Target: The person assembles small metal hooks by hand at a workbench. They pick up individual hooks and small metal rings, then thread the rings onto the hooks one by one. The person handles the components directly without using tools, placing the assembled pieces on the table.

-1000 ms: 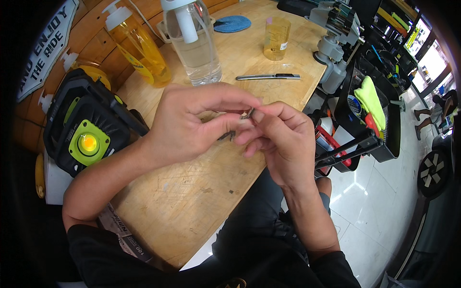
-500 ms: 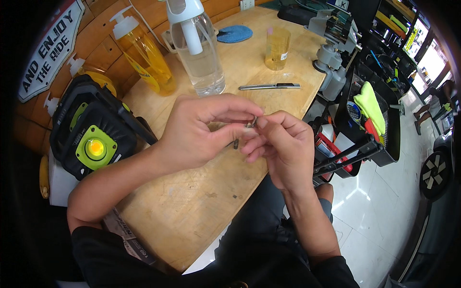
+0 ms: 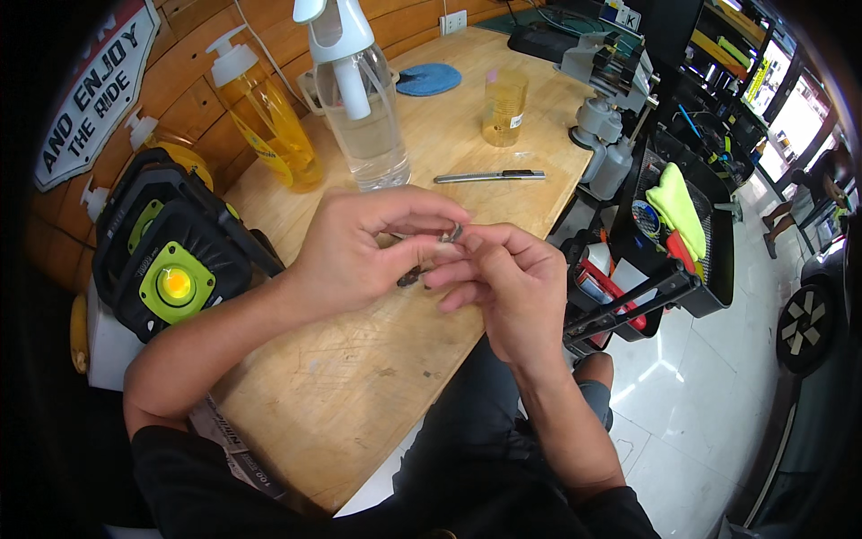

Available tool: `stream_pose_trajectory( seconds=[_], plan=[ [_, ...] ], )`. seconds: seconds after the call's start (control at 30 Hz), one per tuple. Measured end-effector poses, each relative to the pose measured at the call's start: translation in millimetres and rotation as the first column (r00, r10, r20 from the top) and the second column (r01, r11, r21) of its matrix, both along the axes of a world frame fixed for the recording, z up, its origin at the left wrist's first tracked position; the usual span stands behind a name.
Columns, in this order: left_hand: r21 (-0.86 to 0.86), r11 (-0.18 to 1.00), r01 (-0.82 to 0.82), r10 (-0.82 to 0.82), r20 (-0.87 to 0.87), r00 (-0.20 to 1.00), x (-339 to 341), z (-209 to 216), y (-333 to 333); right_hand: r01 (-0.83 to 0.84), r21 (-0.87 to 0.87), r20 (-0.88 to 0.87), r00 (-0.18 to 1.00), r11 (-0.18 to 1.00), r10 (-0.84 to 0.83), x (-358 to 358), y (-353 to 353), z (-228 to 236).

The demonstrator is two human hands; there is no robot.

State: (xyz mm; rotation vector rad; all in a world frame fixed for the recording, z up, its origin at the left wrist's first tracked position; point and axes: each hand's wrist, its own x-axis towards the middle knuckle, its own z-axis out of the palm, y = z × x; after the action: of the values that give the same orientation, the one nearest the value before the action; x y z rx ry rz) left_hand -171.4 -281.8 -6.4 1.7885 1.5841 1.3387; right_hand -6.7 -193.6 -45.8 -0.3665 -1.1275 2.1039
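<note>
Over the wooden table, both hands meet at the fingertips around a small dark metallic piece (image 3: pixel 452 234), too small to name. My left hand (image 3: pixel 350 256) is closed, pinching the piece between thumb and forefinger. From the right, my right hand (image 3: pixel 525 292) grips it too with thumb and forefinger; its other fingers curl below. On the tabletop just under my hands lies a dark little object (image 3: pixel 409 277), partly hidden by the fingers. Beyond them rests a utility knife (image 3: pixel 489 177) with a silver body.
A lit work lamp (image 3: pixel 175 283) stands left, near amber pump bottles (image 3: pixel 278 135) and a clear spray bottle (image 3: pixel 364 135). A yellowish cup (image 3: pixel 504 112), a blue pad (image 3: pixel 428 79) and a grey vise (image 3: pixel 611 108) are farther back. A tool cart (image 3: pixel 709 278) flanks the table's right side.
The view has shifted a little, so the table things appear lower and farther left. My hands keep the same pinch, and more of the dark object beneath them shows.
</note>
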Motion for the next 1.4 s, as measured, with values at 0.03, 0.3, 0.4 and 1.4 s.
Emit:
stream_pose_trajectory(
  seconds=[0.03,0.3,0.4,1.4],
  plan=[
    [0.001,1.0,-0.01,0.01,-0.018,1.0,-0.4,0.7,0.1,0.0,0.003,0.0,1.0,1.0,0.0,0.2,-0.2,0.1],
    [0.017,0.999,-0.029,0.032,-0.221,0.975,2.5,14.1,-3.0,0.006,0.087,0.032,0.999,0.996,-0.008,-1.3,0.1,-2.1],
    [0.043,0.999,-0.016,0.03,-0.33,0.943,2.5,20.6,-4.3,0.013,0.132,0.065,0.998,0.991,-0.021,-2.7,0.8,-2.1],
    [0.101,0.993,-0.06,0.103,-0.511,0.853,7.7,22.8,-7.6,0.092,0.254,0.244,0.957,0.963,-0.155,-12.7,4.6,11.6]
  ],
)
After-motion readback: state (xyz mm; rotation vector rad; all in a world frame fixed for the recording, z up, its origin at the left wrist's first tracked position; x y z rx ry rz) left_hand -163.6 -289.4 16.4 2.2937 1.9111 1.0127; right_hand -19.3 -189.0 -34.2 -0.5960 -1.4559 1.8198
